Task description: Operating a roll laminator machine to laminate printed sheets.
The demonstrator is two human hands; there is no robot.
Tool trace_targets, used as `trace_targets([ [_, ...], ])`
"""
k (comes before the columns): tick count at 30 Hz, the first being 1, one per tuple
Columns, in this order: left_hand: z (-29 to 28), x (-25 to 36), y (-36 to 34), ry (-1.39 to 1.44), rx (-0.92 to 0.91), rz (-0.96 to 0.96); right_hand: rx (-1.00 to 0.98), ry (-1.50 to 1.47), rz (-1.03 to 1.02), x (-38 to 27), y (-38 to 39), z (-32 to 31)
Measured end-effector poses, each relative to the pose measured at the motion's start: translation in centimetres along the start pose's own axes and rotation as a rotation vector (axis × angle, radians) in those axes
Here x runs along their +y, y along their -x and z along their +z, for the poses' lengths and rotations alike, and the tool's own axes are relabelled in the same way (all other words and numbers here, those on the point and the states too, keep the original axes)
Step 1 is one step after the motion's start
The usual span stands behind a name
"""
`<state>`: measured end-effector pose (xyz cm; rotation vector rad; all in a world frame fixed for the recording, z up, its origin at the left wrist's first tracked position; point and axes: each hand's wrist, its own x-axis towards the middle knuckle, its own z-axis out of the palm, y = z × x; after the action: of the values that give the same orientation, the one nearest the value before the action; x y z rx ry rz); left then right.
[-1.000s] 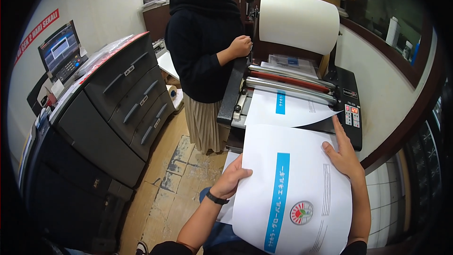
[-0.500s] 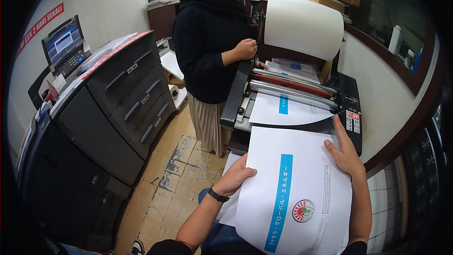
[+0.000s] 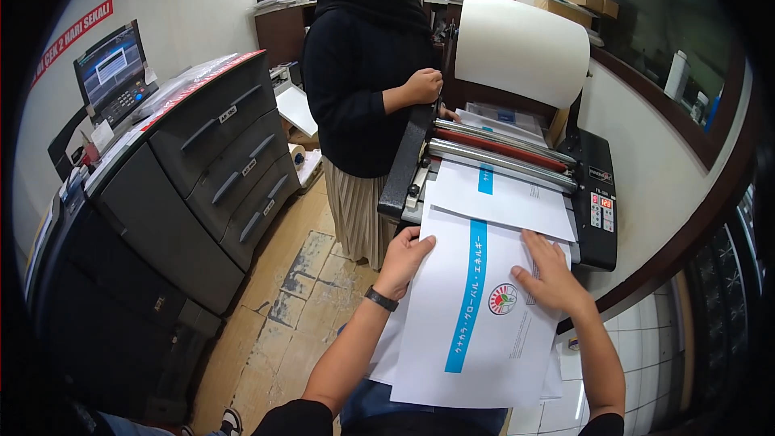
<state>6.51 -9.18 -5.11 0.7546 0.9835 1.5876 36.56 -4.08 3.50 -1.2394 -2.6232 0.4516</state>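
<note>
My left hand point(image 3: 406, 262) pinches the left edge of a white printed sheet point(image 3: 436, 315) with a blue band and a round emblem, thumb on top. My right hand point(image 3: 555, 276) lies on the sheet's right side, fingers stretched out. The sheet's far end tucks under the near edge of another printed sheet point(image 3: 525, 203), which runs into the rollers of a roll laminator point(image 3: 517, 163). More white paper point(image 3: 383, 359) shows beneath the held sheet, over my lap.
A wide film roll point(image 3: 521, 48) hangs above the laminator, whose control panel point(image 3: 601, 208) is at its right. A co-worker point(image 3: 367, 97) stands at its left side. A large grey printer point(image 3: 210, 153) fills the left, and a window ledge point(image 3: 654, 105) borders the right.
The held sheet has gone forward and flattened, its far end now under the sheet ahead. My left hand has moved forward; my right hand has shifted left and inward onto the paper.
</note>
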Motion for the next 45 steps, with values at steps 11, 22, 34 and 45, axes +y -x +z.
trace_targets([
  [11,0.0,5.4,-5.6,-1.064,0.407,0.898,0.280,0.132,0.090,-0.9,-2.0,2.4],
  [22,-1.6,5.4,-8.9,-1.554,0.051,1.011,0.420,0.173,0.101,-1.0,-3.3,5.2],
  [34,-1.3,5.2,-9.3,-1.586,0.044,0.997,0.611,0.103,0.008,-3.2,-4.3,7.5],
  [45,-1.4,5.0,-9.5,-1.571,0.069,1.046,0.552,0.056,-0.017,-3.5,-4.1,6.9],
])
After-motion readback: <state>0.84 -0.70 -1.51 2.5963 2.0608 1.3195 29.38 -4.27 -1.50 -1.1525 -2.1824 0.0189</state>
